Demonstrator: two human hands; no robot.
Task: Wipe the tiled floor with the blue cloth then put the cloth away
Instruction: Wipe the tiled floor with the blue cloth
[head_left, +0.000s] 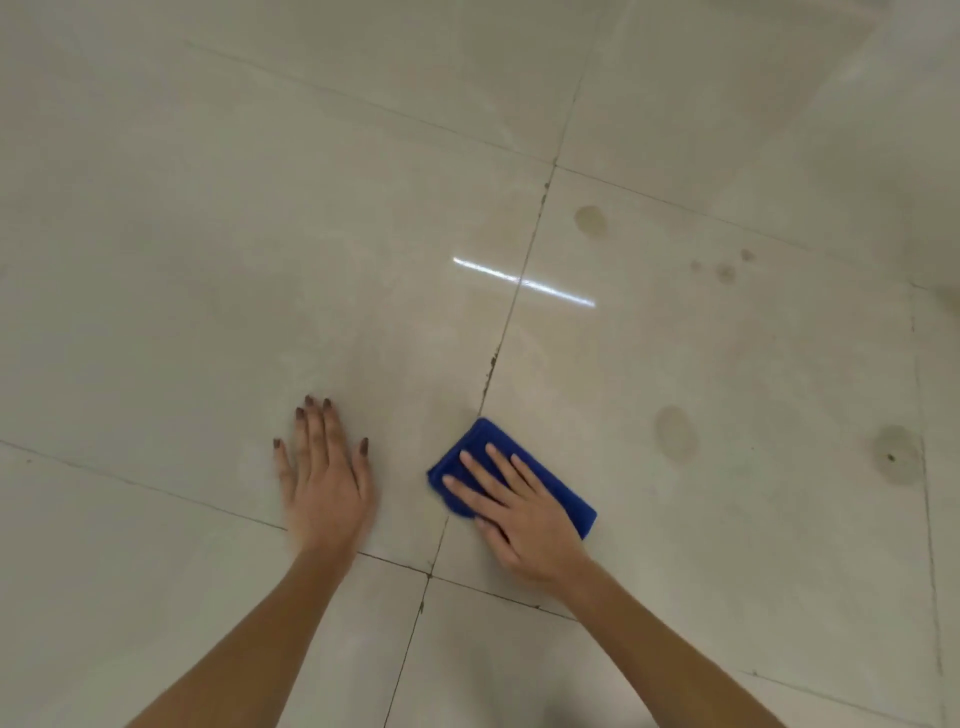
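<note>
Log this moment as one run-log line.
stage: wiping | right hand: pressing blue cloth | left hand: flat on tiled floor | stains: visible right of cloth

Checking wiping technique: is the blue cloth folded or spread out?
Folded. The blue cloth is a compact rectangle with a thick rounded edge, pressed under the flat right hand.

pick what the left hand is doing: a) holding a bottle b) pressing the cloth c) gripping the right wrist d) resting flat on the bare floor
d: the left hand rests with straight fingers on the bare floor, apart from the cloth, which the right hand presses.
</note>
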